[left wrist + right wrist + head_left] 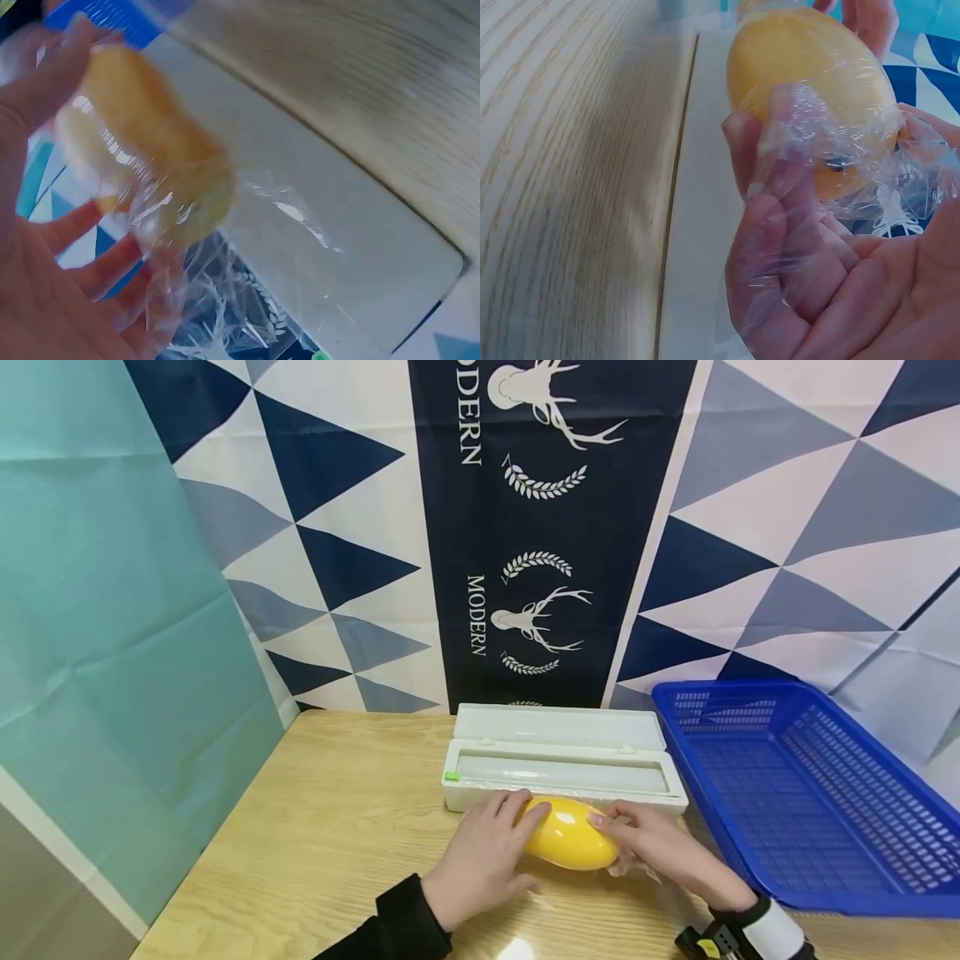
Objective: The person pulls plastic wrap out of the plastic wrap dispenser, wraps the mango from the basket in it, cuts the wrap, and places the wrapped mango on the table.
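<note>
A glossy yellow fruit (pixel 572 833), oval and shaped like a mango, is wrapped in clear plastic film (pixel 840 127). It lies tilted between the two hands at the front of a white film box. My left hand (pixel 486 853) lays its fingertips on the fruit's left end, its thumb standing apart below. My right hand (pixel 660 842) grips the right end, thumb on top and the other fingers curled underneath. Loose film bunches over those fingers in the right wrist view. More crumpled film hangs by the left fingers (pixel 112 270) in the left wrist view.
The white film box (pixel 468 797) stands with its lid raised against the patterned cloth, a film roll (pixel 558 772) inside and a green slider (pixel 452 776) at its left. A blue mesh basket (pixel 813 902) stands to the right. All rest on a wood-grain table (pixel 315 827).
</note>
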Demonstrator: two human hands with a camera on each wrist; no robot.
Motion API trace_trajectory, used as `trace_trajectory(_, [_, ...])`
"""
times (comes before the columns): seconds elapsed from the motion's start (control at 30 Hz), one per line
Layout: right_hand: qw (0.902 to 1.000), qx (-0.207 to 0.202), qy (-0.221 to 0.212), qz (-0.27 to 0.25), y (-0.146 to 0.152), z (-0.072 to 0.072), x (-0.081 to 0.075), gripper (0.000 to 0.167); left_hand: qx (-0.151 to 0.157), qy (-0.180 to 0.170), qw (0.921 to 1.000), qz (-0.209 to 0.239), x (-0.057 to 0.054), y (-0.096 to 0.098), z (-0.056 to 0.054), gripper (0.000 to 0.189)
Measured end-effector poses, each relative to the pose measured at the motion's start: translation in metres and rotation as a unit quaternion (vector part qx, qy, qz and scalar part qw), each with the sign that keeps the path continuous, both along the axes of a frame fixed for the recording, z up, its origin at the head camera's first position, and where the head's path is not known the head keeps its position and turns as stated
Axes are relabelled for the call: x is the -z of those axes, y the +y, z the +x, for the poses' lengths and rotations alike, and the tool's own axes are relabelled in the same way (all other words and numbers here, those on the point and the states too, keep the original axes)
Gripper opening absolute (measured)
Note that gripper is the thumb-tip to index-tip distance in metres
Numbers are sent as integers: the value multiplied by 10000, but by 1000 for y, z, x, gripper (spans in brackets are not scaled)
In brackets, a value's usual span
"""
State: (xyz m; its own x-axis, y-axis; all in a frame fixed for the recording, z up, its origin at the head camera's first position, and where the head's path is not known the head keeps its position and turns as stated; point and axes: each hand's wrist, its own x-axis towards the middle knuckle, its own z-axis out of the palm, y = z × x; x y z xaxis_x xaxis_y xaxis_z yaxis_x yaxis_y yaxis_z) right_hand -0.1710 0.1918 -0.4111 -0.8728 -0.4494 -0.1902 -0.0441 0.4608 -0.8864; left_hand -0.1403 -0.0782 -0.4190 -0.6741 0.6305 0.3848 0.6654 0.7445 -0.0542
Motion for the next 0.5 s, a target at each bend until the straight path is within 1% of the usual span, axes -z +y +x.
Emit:
trace_trajectory(0.1, [10000,-33,-3,-45,1,-1,-1,38,-133,332,9992,-175,5,5,-2,105])
trace_trajectory(0.27, [10000,-81,17,-11,1,-1,-2,38,-199,597,9979,-154,9,9,-8,93])
trace_trajectory(0.37, [9999,-53,92,92,1,0,-1,42,-120,620,9980,-77,10,9,-10,85])
trace_trajectory(0.5, [10000,68,8,-59,2,4,1,51,1,495,9988,59,10,8,-10,84])
